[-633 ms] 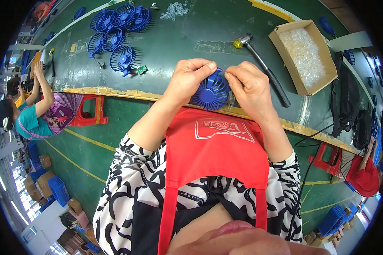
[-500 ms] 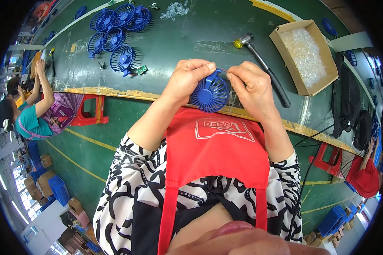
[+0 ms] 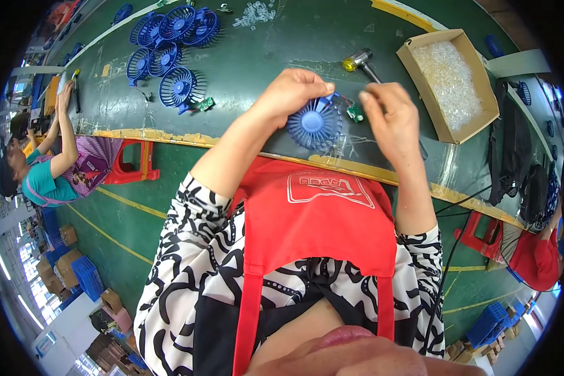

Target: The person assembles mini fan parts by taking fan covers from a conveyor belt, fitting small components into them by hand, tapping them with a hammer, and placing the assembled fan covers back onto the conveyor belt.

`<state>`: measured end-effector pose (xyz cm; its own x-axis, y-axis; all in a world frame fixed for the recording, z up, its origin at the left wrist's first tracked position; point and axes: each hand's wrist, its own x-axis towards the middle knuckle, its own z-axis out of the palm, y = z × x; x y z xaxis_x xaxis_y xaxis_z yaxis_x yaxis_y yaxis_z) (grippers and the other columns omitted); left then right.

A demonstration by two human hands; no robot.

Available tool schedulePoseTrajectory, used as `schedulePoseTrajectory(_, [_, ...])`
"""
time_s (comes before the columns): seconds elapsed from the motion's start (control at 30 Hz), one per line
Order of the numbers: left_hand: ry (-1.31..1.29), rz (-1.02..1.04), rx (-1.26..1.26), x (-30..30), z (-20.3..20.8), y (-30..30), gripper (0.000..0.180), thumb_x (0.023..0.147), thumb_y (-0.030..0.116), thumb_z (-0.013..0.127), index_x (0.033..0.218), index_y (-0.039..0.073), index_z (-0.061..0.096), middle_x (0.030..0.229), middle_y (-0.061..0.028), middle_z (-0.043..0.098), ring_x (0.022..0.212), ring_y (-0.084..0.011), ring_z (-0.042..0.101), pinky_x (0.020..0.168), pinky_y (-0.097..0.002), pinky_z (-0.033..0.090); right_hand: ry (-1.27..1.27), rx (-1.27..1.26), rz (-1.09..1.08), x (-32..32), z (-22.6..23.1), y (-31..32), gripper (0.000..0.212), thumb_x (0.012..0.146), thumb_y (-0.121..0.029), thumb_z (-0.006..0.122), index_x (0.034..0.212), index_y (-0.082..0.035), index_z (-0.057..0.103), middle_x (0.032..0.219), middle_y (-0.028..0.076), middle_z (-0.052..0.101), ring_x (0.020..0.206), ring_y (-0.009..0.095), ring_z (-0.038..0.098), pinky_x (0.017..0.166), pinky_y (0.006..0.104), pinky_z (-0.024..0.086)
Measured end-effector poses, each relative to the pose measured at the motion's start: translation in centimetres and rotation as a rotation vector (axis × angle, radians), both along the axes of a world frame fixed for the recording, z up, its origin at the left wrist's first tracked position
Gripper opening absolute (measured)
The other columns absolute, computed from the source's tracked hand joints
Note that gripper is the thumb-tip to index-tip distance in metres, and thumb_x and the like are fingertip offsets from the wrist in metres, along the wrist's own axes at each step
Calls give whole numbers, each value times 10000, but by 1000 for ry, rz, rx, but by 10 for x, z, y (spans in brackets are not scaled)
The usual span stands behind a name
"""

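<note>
My left hand (image 3: 297, 94) pinches a blue fan head (image 3: 312, 124) by its short neck, just above the front edge of the workbench. From that neck a thin wire runs to a small green circuit board (image 3: 355, 113), which sits to the right of the fan. Close beside the board is my right hand (image 3: 391, 116), its fingers loosely curled and thumb apart, with nothing visible between them. A hammer (image 3: 358, 60) with a yellow-tipped head lies beyond; my right hand covers most of its handle.
Several blue fan heads (image 3: 175, 86) lie at the back left, some with green boards. Clear plastic pieces (image 3: 254, 15) are heaped farther back. A cardboard box (image 3: 445, 125) of clear parts stands at right, beside a black bag (image 3: 512, 144). A co-worker (image 3: 53, 160) sits at left.
The fan head has shifted slightly up and right with my left hand. My right hand has moved right, away from the neck, and the green board now shows between them.
</note>
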<state>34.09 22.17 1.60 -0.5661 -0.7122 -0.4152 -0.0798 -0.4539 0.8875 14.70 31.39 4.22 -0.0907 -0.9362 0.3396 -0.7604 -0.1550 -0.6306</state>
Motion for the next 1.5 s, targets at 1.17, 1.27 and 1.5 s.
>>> schedulePoseTrajectory(1.17, [-581, 251, -1135, 15, -16, 48, 1063, 615, 279, 885, 1390, -84, 254, 1263, -225, 497, 1164, -370, 465, 1013, -443, 382, 207, 76, 139, 13, -20, 20, 321, 877, -107, 623, 1183, -38, 555, 824, 169, 629, 664, 388, 624, 577, 462, 503])
schedulePoseTrajectory(1.27, [-555, 273, -1179, 17, -18, 47, 994, 625, 274, 873, 1361, -82, 306, 1253, -217, 511, 1165, -358, 476, 1010, -432, 390, 169, 142, 53, 8, -18, 14, 256, 875, -103, 624, 1116, -27, 588, 839, 164, 639, 694, 381, 628, 620, 470, 509])
schedulePoseTrajectory(1.5, [-291, 278, -1094, 25, -22, 45, 983, 605, 231, 875, 1365, -45, 316, 1221, -185, 523, 1151, -337, 494, 992, -415, 422, -126, -142, 44, 16, -8, -15, 173, 873, -54, 619, 1007, 48, 658, 959, 193, 671, 856, 321, 667, 774, 349, 523])
